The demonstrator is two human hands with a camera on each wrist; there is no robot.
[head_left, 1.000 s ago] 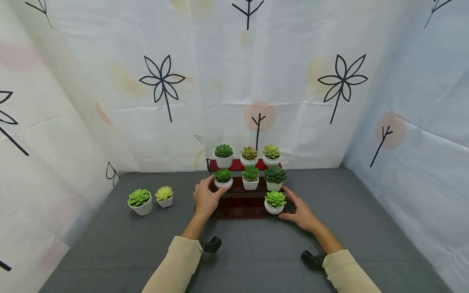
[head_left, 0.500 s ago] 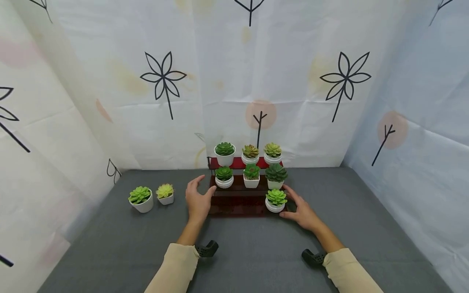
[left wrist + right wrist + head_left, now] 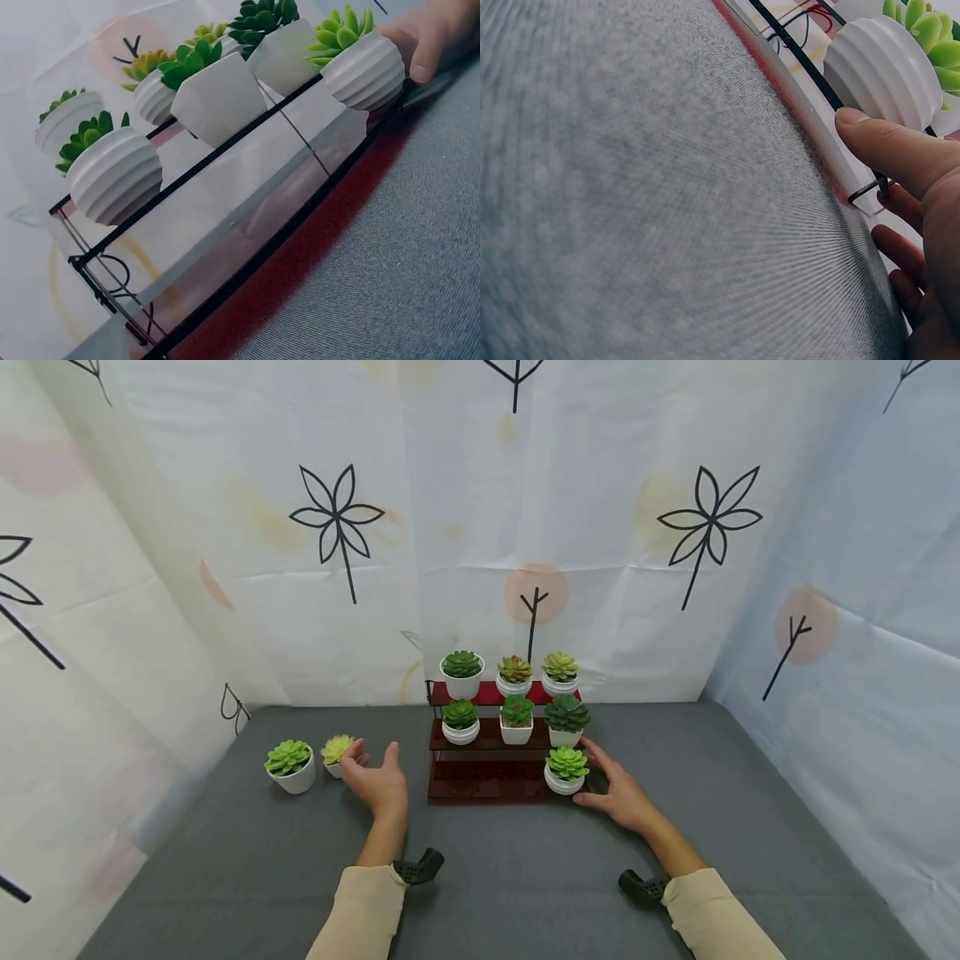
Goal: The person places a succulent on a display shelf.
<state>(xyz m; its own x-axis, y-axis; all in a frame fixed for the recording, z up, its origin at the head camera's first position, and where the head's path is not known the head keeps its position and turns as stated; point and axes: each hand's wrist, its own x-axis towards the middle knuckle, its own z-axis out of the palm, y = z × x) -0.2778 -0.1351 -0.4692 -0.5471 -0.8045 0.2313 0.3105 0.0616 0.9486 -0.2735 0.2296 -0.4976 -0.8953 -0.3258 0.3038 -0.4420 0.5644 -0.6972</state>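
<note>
In the head view my left hand [image 3: 380, 781] is spread, thumb and fingers apart, holding nothing. Its fingertips overlap a small yellow-green potted succulent [image 3: 337, 748] in a white pot on the table. Left of that stands a larger green potted succulent [image 3: 291, 766]. My right hand [image 3: 618, 789] grips the right end of a three-tier display stand [image 3: 480, 782]. In the right wrist view its thumb [image 3: 889, 142] lies at the black front edge, beside a white ribbed pot [image 3: 885, 71], with fingers curled outside the end. That pot holds a bright green succulent [image 3: 567, 763].
The stand's top tier holds three potted succulents, among them a dark green one [image 3: 462, 675]. Three more sit on the middle tier, including one in a square pot [image 3: 517, 720]. The grey table [image 3: 510, 885] meets a printed white cloth backdrop [image 3: 465, 510].
My left hand has let go of the left pot on the middle tier and moved left, over to the small yellow-green succulent. The right hand has stayed at the stand's end.
</note>
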